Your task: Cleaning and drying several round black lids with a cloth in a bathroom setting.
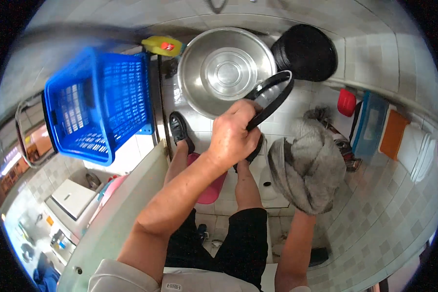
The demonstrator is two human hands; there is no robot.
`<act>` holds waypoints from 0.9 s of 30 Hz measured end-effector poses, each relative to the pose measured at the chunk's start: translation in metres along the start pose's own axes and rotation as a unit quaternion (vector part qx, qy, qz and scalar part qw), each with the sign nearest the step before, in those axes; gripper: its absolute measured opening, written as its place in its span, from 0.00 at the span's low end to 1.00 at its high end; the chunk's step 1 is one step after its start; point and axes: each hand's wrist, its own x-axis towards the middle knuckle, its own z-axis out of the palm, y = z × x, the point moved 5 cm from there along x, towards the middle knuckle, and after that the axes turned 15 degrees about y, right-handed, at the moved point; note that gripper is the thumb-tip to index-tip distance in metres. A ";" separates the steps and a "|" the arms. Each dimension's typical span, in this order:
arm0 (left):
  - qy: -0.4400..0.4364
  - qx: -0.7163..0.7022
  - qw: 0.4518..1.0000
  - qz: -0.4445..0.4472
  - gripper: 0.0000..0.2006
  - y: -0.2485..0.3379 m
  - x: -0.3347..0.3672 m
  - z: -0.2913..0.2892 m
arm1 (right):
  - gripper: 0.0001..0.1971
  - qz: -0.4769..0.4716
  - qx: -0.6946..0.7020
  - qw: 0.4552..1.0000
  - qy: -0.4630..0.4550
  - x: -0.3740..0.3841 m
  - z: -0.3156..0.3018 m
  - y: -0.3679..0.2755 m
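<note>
My left hand (pixel 232 130) is closed on the edge of a round, black-rimmed lid-like piece (pixel 276 100), tilted and seen nearly edge-on. Its middle looks clear or shiny. Below the piece is a wide steel basin (pixel 192 73) on the tiled floor. A bunched grey towel (pixel 309 168) hangs over my right hand and hides its fingers. Only the wrist and forearm show under the cloth, which my right hand holds up at the right, apart from the left hand.
A blue plastic basket (pixel 124 97) is at the left, near a yellow bottle (pixel 161 45). Black round containers (pixel 309 52) stand beside the basin. Against the right wall are a red container (pixel 346 102), a blue bin (pixel 371 124) and an orange board (pixel 394 135). A pink stool (pixel 211 192) is between my legs.
</note>
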 end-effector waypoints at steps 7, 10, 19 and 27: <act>-0.060 0.019 0.994 -0.095 0.12 -0.011 -0.019 -0.061 | 0.25 -0.086 0.086 0.990 0.070 0.077 0.049 -0.026; -0.103 -0.001 0.994 -0.031 0.13 0.003 -0.020 -0.073 | 0.26 -0.117 0.122 0.981 0.099 0.065 0.061 -0.065; -0.129 -0.095 0.983 -0.085 0.11 -0.005 0.002 -0.155 | 0.19 -0.085 0.165 0.982 0.045 0.129 0.022 -0.162; 0.179 -0.411 0.791 -0.417 0.13 -0.063 -0.028 -0.199 | 0.27 0.103 0.387 0.910 -0.112 0.140 0.048 -0.261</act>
